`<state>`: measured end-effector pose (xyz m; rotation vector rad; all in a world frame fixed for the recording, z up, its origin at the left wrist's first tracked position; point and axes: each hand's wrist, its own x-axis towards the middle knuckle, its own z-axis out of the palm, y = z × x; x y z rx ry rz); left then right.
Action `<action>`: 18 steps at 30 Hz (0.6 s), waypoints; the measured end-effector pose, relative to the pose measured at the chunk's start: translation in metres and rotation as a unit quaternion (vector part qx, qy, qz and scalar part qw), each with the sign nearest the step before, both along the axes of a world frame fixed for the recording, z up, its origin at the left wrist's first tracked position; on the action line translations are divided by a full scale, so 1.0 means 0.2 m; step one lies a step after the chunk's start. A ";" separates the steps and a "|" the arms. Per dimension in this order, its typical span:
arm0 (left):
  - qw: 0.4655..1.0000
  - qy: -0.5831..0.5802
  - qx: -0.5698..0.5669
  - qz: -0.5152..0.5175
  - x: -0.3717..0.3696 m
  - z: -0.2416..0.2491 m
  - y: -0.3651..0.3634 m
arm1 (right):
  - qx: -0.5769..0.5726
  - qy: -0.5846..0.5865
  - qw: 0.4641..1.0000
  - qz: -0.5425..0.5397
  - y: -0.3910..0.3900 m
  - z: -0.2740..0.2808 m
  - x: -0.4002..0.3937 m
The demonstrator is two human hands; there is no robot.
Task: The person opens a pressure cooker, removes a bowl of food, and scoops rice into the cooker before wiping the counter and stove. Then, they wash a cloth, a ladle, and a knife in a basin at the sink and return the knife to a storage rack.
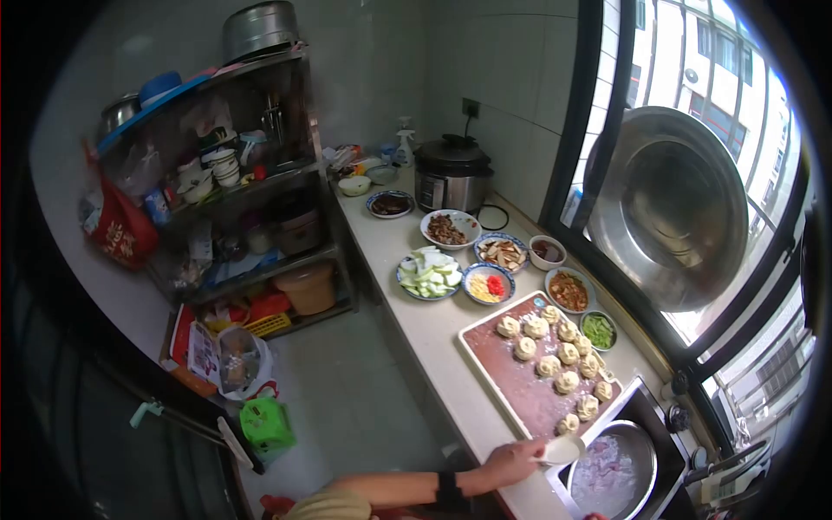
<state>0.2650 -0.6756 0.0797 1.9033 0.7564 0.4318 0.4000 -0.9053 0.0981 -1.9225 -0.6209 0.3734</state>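
My left hand point(513, 462) comes in from the bottom, a dark band on its wrist, its fingers closed on a small white bowl point(563, 450). The bowl is between the tray point(498, 381) and a metal pot point(637, 442) holding whitish and pinkish contents in liquid. Several pleated dough buns point(548, 366) rest on the reddish-brown tray. Only a small reddish bit of what may be my right hand point(595, 517) shows at the bottom edge; its fingers are hidden.
Plates and bowls of cut food, including pale green slices point(429, 274), stand behind the tray. Farther back is an electric cooker point(451, 178). A large metal basin point(672, 208) leans at the window. Metal shelves point(251, 182) hold dishes at left.
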 end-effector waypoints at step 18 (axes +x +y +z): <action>0.876 0.052 0.140 0.459 -1.49 -0.04 2.04 | -0.056 -0.053 0.951 0.301 1.77 -0.02 -0.68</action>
